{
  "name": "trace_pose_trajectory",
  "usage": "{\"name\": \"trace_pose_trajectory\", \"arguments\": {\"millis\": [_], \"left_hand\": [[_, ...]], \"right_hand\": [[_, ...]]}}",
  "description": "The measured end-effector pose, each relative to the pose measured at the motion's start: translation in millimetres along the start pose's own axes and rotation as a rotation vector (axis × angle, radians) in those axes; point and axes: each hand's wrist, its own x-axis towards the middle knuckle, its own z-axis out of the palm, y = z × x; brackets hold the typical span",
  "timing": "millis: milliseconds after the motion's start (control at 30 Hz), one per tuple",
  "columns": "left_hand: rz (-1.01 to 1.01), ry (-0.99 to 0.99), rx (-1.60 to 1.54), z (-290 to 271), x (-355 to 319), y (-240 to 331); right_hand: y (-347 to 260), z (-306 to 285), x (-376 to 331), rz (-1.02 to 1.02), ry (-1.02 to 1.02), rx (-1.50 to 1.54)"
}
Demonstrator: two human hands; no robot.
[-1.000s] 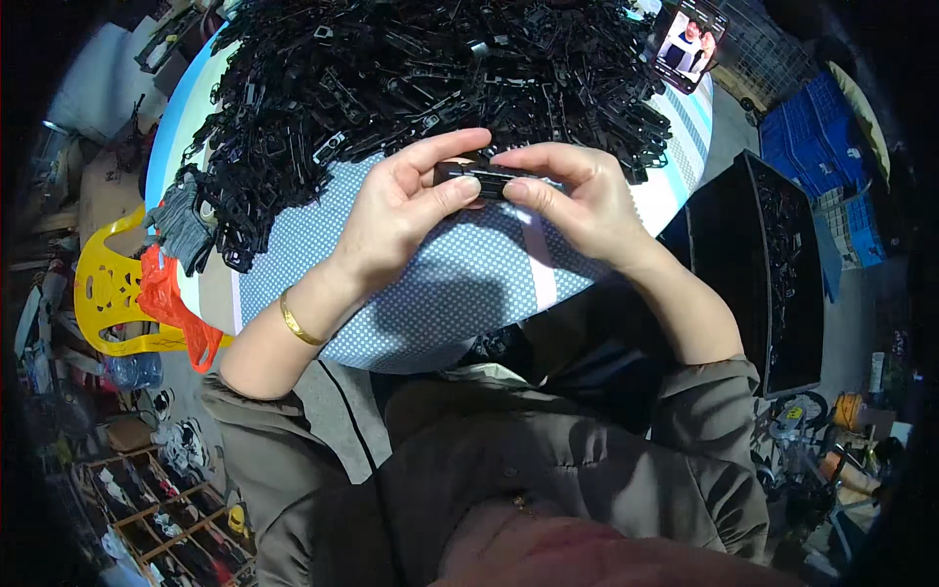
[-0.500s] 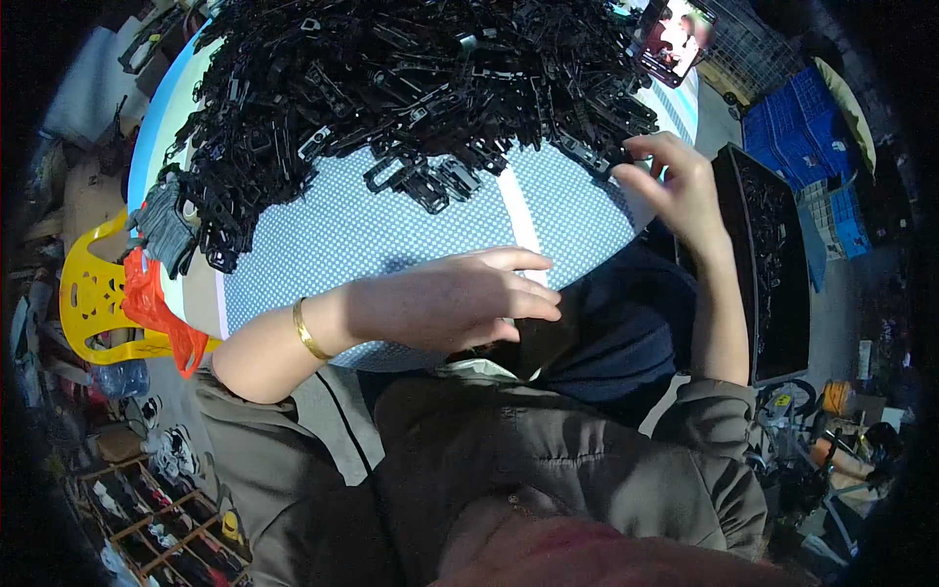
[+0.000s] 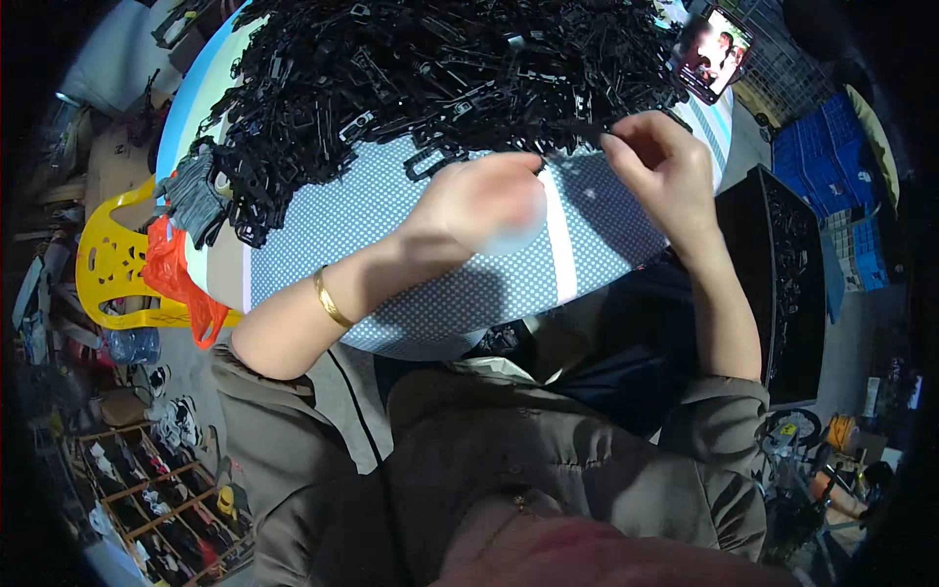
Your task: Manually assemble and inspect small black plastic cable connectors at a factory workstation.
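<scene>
Seeing a massive pile of small black parts all over the far half of the surface, spilling down along the left edge and out toward the right edge. Got the left hand up over the dotted middle of the surface, just beside a slotted black part at the pile's near side. Fingers loosely bent there, palm smeared out by blur, so honestly can't tell about anything in its grasp. Got the right hand by the right end of the pile's near side, thumb and index finger bent toward each other, with a blurry dark bit right by the tips. Can't say for sure, pinched or just behind. Also spotting a gold bracelet on the left forearm, plus a phone with a lit screen by the far right edge. Over at the left edge, noticing a grey cloth, with a red bag near it and a yellow chair alongside. Past the right edge, seeing a black bin with dark pieces inside, and blue crates beyond.
</scene>
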Motion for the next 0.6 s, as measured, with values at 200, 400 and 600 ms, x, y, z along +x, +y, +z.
{"name": "trace_pose_trajectory", "arguments": {"millis": [200, 400, 600], "left_hand": [[0.111, 0.069, -0.378, -5, 3, 4], [0.065, 0.366, -0.479, -30, 7, 17], [0.091, 0.331, -0.519, -36, 7, 15]], "right_hand": [[-26, 45, -1, -0.625, 0.071, -0.041], [6, 35, 16, -0.351, -0.135, -0.045], [7, 48, 10, -0.501, -0.136, -0.282]]}}
